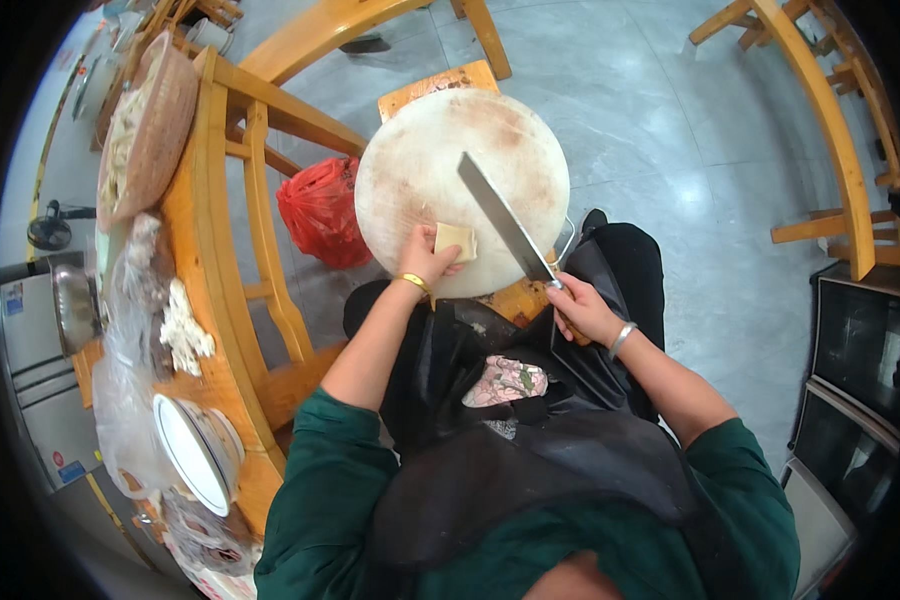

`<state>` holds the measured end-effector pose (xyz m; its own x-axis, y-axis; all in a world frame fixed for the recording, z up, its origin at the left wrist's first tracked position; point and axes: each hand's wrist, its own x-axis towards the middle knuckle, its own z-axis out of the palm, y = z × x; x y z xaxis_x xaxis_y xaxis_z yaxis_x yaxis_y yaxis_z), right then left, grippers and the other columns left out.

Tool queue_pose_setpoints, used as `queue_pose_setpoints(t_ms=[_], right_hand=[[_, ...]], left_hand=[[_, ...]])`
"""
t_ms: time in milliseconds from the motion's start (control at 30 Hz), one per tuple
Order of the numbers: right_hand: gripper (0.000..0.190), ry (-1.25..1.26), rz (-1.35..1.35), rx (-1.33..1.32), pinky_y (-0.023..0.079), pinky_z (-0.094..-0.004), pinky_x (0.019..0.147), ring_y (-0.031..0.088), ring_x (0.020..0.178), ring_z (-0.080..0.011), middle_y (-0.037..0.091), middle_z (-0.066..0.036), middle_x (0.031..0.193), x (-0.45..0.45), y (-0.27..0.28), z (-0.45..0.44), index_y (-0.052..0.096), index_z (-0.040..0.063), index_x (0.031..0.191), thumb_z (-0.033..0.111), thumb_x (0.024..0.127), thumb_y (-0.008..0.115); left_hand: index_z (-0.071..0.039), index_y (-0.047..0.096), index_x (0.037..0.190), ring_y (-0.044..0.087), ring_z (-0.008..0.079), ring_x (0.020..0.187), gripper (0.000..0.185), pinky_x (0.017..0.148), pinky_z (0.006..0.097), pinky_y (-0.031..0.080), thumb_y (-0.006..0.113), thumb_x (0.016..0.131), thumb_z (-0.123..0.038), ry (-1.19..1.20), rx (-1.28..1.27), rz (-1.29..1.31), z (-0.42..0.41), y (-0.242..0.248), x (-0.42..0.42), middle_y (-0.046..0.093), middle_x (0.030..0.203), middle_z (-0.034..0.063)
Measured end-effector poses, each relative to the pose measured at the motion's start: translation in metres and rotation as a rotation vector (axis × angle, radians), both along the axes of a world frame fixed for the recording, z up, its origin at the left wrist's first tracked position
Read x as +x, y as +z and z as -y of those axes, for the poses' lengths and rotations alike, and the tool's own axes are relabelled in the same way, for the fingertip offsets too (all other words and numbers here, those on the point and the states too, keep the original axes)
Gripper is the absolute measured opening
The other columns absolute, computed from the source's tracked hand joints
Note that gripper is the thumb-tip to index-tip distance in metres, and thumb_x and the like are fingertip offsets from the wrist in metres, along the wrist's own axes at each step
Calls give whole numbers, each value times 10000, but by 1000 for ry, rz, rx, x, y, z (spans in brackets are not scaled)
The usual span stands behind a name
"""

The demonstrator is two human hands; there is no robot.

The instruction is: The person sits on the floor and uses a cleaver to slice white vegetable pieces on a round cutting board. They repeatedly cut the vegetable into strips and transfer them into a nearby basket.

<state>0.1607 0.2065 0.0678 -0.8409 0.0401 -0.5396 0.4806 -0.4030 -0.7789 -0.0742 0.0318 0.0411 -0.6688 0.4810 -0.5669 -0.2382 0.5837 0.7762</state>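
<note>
A round cutting board (495, 142), pale with brownish stains, rests on a wooden stool (450, 80) in front of my knees. My left hand (429, 253) grips a small pale yellowish block of food (451, 238) near the board's lower edge, thumb on its face. My right hand (583, 306) is closed around the wooden handle of a cleaver (499, 212), over the board's lower right edge. Its long blade slants up and left over the board, apart from the block. The block's underside is partly hidden by my fingers.
At the left, a wooden table (195, 247) holds a pink basket (154, 127) of pale strips, plastic bags (131, 330), a white piece of food (185, 328) and a bowl (199, 450). A red plastic bag (324, 214) sits on the floor beside the board. A wooden chair (832, 127) stands at the right.
</note>
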Motion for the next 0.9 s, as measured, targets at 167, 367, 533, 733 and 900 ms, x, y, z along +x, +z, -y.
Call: queue_pose_setpoints(t_ms=[167,367,533,733,900], right_hand=[[441,205,-5,384,429,-235,434,524,437,-99,543,-39,592,-25,27,9,499,74,1245,379,927,512],[426,277,-357,1022,502,-393,559,615,544,-322,645,-198,786,-62,6,18,554,49,1134,405,908,494],[408,511,-262,1334,478,-450,541,608,584,-357,619,-176,668,-59,12,31,470,89,1200,387,921,466],[489,707,-122,1368,471,-428,516,604,573,-344,605,-158,634,-18,35,11,379,44,1291,346,920,480],[551,621,-212,1512,479,-424,494,611,537,-324,599,-146,592,-24,9,24,395,31,1316,394,911,480]], left_hand=[[-42,544,947,604,307,799,275,711,401,483,698,748,-156,-180,-283,-837,3,5,30,619,905,129],[-30,643,921,550,319,908,233,809,398,442,581,704,-87,-403,44,-1337,12,-13,52,588,949,129],[-5,681,873,553,338,967,253,902,445,404,572,672,-113,-491,-89,-1297,17,-25,61,627,943,158],[11,660,988,534,395,1004,321,972,505,362,582,694,-92,-428,76,-1308,23,-44,71,612,1017,200],[10,646,999,506,420,1039,325,958,495,384,616,681,-56,-290,186,-1191,22,-54,69,595,1047,201]])
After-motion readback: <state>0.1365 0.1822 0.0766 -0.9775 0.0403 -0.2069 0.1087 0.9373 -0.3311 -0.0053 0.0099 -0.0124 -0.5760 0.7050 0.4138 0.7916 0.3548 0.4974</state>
